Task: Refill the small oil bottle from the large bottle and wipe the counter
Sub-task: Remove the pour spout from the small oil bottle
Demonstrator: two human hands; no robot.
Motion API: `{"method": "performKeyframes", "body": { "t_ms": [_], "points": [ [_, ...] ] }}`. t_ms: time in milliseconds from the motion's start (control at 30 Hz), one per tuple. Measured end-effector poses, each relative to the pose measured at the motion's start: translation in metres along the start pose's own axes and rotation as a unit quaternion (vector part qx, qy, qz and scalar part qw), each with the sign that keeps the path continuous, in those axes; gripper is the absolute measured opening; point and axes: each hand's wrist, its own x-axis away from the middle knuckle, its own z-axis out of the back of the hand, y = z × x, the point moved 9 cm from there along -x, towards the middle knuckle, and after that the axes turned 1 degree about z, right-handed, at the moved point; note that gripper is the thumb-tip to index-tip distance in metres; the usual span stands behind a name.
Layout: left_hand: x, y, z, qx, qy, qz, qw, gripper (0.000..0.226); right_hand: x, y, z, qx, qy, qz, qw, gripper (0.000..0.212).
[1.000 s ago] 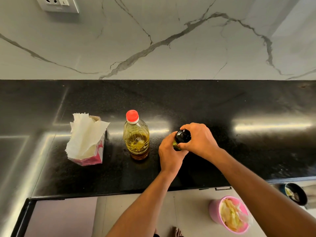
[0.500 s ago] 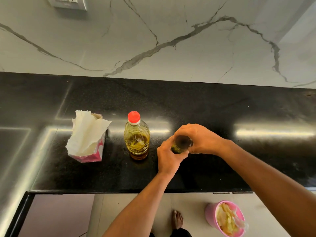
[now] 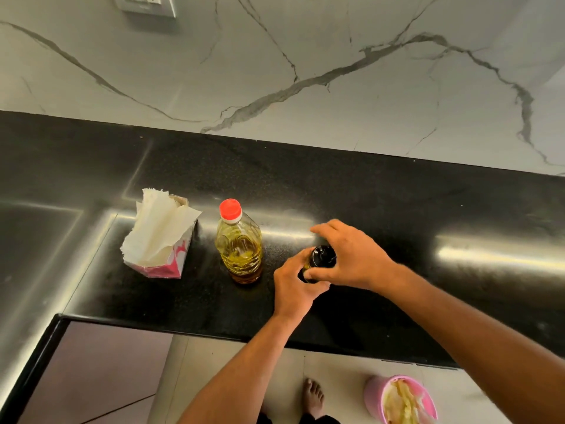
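**Desk:** Where's the small bottle from your feed?

**Me:** I see the small oil bottle (image 3: 318, 262) standing on the black counter (image 3: 397, 215), just right of the large bottle (image 3: 239, 244), with a narrow strip of counter between them. The left hand (image 3: 293, 289) is wrapped round its body from the near side. The right hand (image 3: 351, 258) sits over its top, thumb and fingers curled about the dark cap (image 3: 322, 255). I think the cap is on the neck, but the fingers hide the joint, so I can't be sure.

**Desk:** And the large one?

**Me:** Upright, red cap (image 3: 230, 209) on, oil filling most of it, neither hand touching it. Left of the large bottle, close by, stands the tissue box (image 3: 166, 237), white paper spilling from its open top.

**Desk:** Room to work?

**Me:** Behind the large bottle I see open counter back to the marble wall (image 3: 305, 56). Right of it, past the hands, the surface runs bare to the frame edge. Nearer me than the large bottle there is a band of counter, then the front edge, and both forearms cross that edge. Below it, on the floor, a pink bin (image 3: 400, 399) sits well right of the large bottle, and a bare foot (image 3: 313, 396) shows.
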Motion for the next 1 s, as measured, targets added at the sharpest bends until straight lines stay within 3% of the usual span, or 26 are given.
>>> {"method": "performKeyframes", "body": {
  "t_ms": [100,233,400,567,733,833,1000],
  "points": [
    [0.002,0.000,0.002,-0.006,0.010,-0.002,1.000,0.053,0.000,0.011,0.001,0.034,0.036,-0.143,0.988,0.059],
    [0.002,-0.002,0.000,-0.010,0.006,-0.001,1.000,0.054,-0.004,0.015,-0.004,0.016,0.025,-0.172,0.985,0.048],
    [0.002,-0.007,-0.003,0.008,-0.001,0.021,1.000,0.057,-0.011,0.003,-0.009,0.039,-0.008,-0.092,0.995,0.039],
    [0.002,-0.002,-0.004,0.010,-0.004,0.011,1.000,0.054,-0.012,-0.012,-0.016,0.094,-0.066,0.053,0.992,0.050],
    [0.003,-0.003,-0.003,0.008,0.000,0.021,1.000,0.052,-0.002,-0.026,-0.011,0.148,-0.105,0.191,0.965,0.060],
    [0.003,-0.001,-0.003,0.005,-0.004,0.014,1.000,0.053,0.004,-0.025,0.003,0.120,-0.088,0.204,0.968,0.059],
    [0.001,-0.004,-0.005,-0.018,-0.016,0.009,1.000,0.061,0.021,0.005,0.025,0.006,-0.021,0.120,0.992,0.058]
  ]
}}
